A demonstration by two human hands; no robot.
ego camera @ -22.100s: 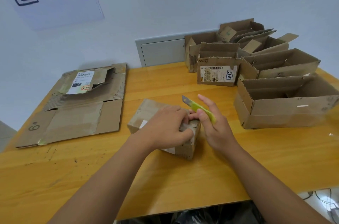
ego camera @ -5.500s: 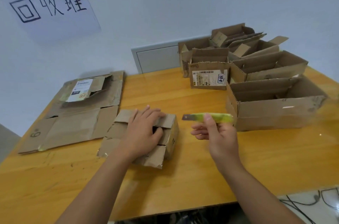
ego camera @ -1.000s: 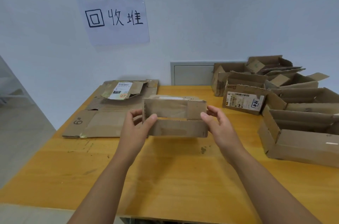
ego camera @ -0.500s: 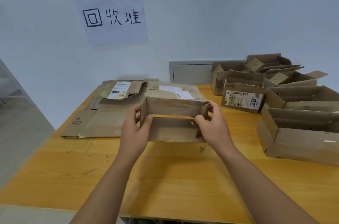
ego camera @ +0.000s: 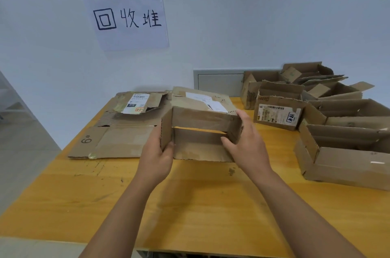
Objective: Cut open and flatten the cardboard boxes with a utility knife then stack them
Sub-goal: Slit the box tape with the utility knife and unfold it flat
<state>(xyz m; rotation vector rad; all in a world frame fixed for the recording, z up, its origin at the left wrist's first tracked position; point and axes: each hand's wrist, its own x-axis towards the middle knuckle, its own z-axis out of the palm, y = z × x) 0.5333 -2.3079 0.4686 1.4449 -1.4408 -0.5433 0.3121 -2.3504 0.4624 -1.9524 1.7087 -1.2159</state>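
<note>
A small cut-open cardboard box [ego camera: 200, 118] with a white label on top is held above the wooden table [ego camera: 190, 205], its flaps loose and a gap showing through its front. My left hand [ego camera: 157, 152] grips its left flap, thumb in front and fingers behind. My right hand [ego camera: 245, 141] grips its right end. Behind and to the left, a stack of flattened cardboard [ego camera: 120, 129] lies on the table, marked "6#", with a labelled piece on top. The utility knife is not in view.
Several open cardboard boxes [ego camera: 341, 137] crowd the table's right side and back right corner. A paper sign [ego camera: 126, 19] with handwritten characters is taped to the wall. A grey wall panel [ego camera: 219, 82] sits behind the table. The floor drops off at the left.
Both hands have carried the box a little away from me, toward the flattened stack, and its labelled top now tilts more into sight. My right fingers have shifted further round its right end.
</note>
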